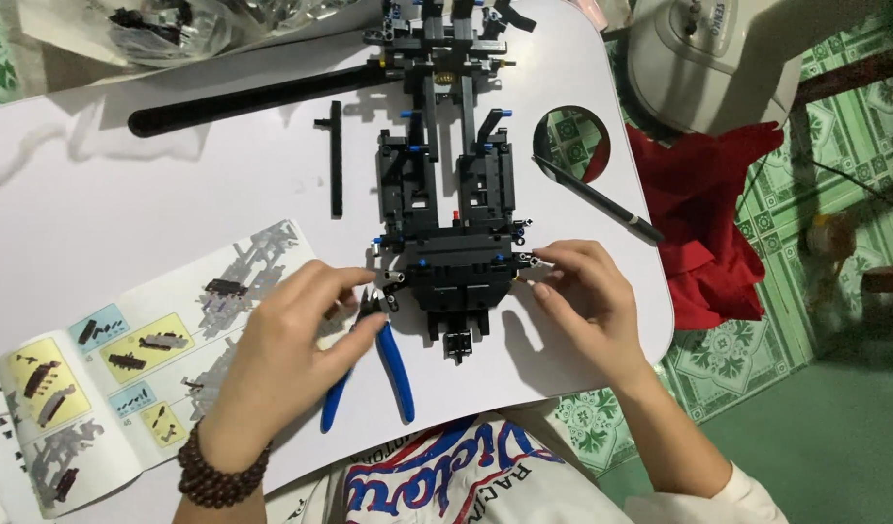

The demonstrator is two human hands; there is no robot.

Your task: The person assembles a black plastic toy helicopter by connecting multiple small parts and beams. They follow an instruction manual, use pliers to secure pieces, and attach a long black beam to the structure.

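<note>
A black brick-built vehicle frame [453,209] lies lengthwise in the middle of our white desk [126,204], its near end between our hands. Our right hand [587,291] steadies the frame's right corner, fingers [553,256] pinched together on a small peg there. Our left hand [291,340] holds blue-handled pliers [380,364] against the frame's left corner, fingers curled round the grips. An open instruction booklet [107,369] lies to the left, a loose black beam [336,158] and a long black rod [257,99] beyond, a red cloth [703,204] off the desk's right edge.
</note>
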